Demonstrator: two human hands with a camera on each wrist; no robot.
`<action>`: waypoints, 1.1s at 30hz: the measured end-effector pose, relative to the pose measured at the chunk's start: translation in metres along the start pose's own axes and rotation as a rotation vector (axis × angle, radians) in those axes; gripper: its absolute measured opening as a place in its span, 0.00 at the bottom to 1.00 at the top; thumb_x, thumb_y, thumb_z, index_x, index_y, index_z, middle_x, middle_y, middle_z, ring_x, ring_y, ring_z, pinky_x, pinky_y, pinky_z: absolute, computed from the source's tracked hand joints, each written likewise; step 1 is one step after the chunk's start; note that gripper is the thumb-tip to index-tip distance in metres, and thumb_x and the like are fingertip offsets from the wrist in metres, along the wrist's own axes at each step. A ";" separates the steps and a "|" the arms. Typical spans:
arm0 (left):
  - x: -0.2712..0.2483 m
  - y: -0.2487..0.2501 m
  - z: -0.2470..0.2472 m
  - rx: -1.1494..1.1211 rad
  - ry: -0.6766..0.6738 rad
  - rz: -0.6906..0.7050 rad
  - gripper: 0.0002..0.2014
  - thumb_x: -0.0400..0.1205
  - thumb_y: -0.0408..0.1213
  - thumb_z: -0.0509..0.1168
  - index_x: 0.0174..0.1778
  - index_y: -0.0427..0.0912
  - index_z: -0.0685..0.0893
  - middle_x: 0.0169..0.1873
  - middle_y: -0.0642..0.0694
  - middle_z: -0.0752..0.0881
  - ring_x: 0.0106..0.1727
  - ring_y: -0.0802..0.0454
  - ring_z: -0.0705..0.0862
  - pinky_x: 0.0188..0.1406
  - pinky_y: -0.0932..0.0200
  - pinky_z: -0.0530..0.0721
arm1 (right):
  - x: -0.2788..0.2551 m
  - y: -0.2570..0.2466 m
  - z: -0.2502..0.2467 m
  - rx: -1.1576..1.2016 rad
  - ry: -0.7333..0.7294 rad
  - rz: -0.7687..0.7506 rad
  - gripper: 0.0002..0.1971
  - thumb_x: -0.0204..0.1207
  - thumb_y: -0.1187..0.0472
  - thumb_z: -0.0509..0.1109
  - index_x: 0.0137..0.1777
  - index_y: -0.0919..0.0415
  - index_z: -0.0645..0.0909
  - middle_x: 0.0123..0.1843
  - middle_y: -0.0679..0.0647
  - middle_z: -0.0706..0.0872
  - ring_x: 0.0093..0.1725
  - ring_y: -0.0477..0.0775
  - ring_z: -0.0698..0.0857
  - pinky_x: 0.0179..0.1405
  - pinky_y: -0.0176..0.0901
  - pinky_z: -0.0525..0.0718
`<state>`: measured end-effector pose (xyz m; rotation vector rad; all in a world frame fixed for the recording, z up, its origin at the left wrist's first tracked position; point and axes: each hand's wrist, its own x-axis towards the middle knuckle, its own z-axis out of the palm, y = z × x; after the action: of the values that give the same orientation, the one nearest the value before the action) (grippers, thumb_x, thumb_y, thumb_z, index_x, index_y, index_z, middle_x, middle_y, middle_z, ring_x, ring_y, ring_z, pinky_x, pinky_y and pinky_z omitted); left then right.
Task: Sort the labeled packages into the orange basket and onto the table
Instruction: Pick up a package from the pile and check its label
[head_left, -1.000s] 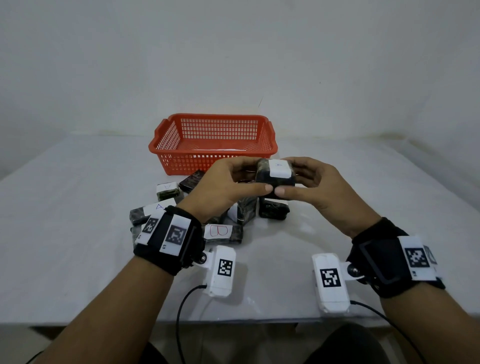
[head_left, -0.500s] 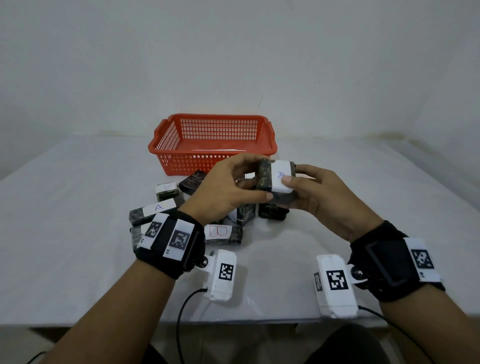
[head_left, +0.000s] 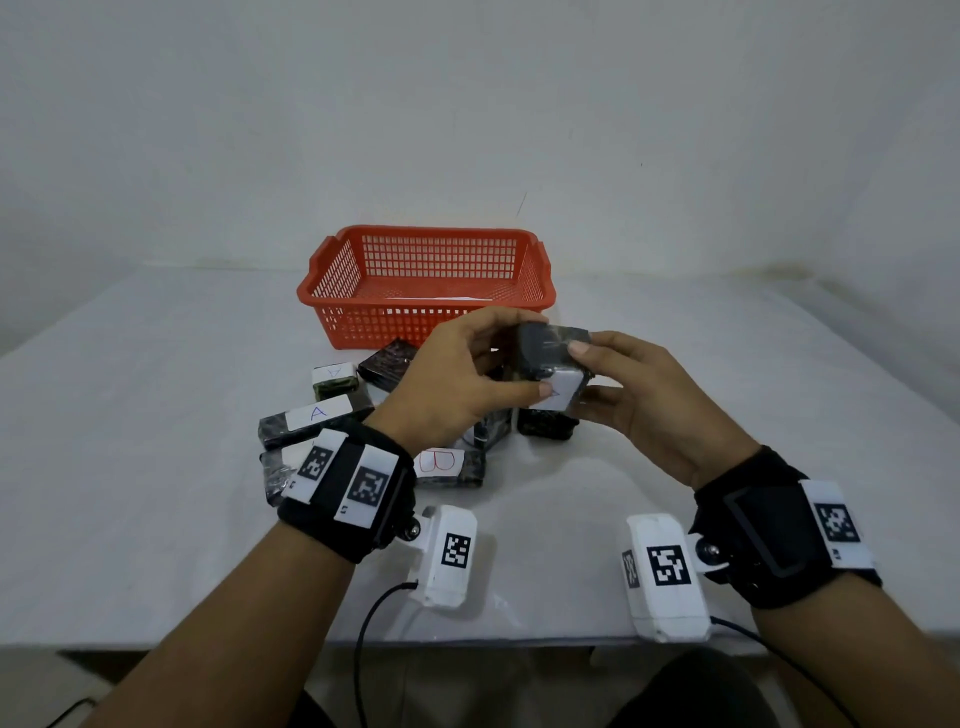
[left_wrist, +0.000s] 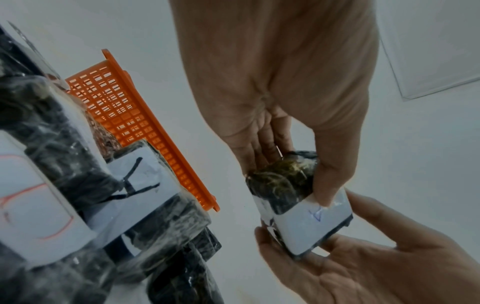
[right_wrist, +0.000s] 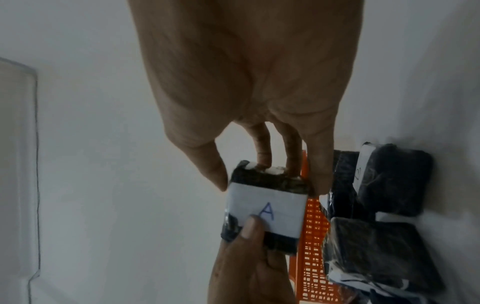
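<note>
**Reading the label before sorting**

Holding one small dark package (head_left: 551, 366) between both hands, lifted clear of the table (head_left: 156, 467) so its white label can face the eyes. Left hand (head_left: 457, 384) pinching the near face, thumb pressed on the label corner, fingers curled over the top; right hand (head_left: 639, 405) cupped beneath and beside, forefinger laid on the upper edge, thumb below. Gripped from two sides, most likely, to tilt the wrapped block until the letter reads plainly: a blue "A", clear in the right wrist view.

Just under and behind the hands, lying in a loose heap on the table: the unsorted packages (head_left: 317, 423), one marked "A" in blue, another (head_left: 449, 465) marked "B" in red, further ones too hidden to read. Piled together near the body, probably for easy reach by either hand.

Farther back, just behind the heap, standing open: the orange basket (head_left: 426, 312), with something pale and flat at its bottom, perhaps a sheet; no package visible inside. Placed centrally, seemingly, for a short carry.
</note>
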<state>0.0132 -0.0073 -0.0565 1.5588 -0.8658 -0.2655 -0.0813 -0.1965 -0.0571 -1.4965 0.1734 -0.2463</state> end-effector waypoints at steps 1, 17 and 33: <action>-0.001 0.000 0.000 0.012 -0.018 -0.005 0.29 0.73 0.24 0.82 0.69 0.39 0.84 0.62 0.45 0.90 0.65 0.50 0.90 0.67 0.53 0.88 | 0.000 0.000 -0.001 0.007 0.002 -0.010 0.10 0.85 0.62 0.72 0.62 0.65 0.86 0.53 0.59 0.94 0.51 0.61 0.94 0.58 0.55 0.90; 0.004 0.007 0.004 -0.060 -0.022 -0.101 0.16 0.86 0.36 0.71 0.68 0.37 0.88 0.59 0.41 0.93 0.61 0.49 0.92 0.65 0.55 0.89 | 0.004 -0.004 0.001 -0.051 0.054 -0.128 0.11 0.82 0.63 0.76 0.60 0.68 0.88 0.48 0.55 0.95 0.50 0.52 0.94 0.55 0.46 0.90; 0.003 0.007 0.003 -0.071 0.057 -0.091 0.16 0.84 0.31 0.73 0.68 0.36 0.88 0.59 0.41 0.93 0.59 0.52 0.93 0.56 0.65 0.89 | 0.004 0.002 -0.001 0.009 -0.025 -0.110 0.27 0.67 0.57 0.83 0.67 0.66 0.86 0.59 0.60 0.95 0.61 0.58 0.94 0.65 0.51 0.89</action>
<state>0.0107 -0.0110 -0.0493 1.5349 -0.7343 -0.3123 -0.0775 -0.1984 -0.0593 -1.5012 0.0698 -0.3163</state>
